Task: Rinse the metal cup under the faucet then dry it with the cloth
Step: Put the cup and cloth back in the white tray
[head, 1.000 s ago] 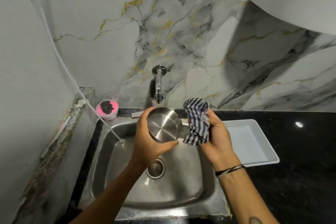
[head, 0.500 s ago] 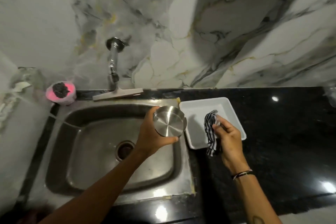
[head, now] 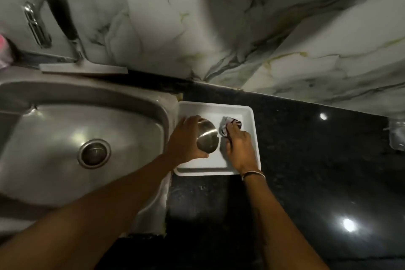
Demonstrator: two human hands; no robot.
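My left hand (head: 186,138) grips the metal cup (head: 207,137), bottom facing up toward me, over the left part of the white tray (head: 249,114). Beside it my right hand (head: 238,144) presses on the bunched striped cloth (head: 231,124), which lies inside the tray at its far side. The cup and the cloth are a little apart. The faucet (head: 37,22) stands at the far left over the steel sink (head: 122,103); no water is seen running.
The tray rests on the black countertop (head: 317,171) right of the sink. A white squeegee-like bar (head: 83,69) lies behind the sink. A pink container (head: 3,48) shows at the left edge, a clear jar (head: 397,136) at the right edge. Marble wall behind.
Both hands have moved right from over the sink to over the tray. The cloth has gone down into the tray and the cup now hangs over the tray's left part.
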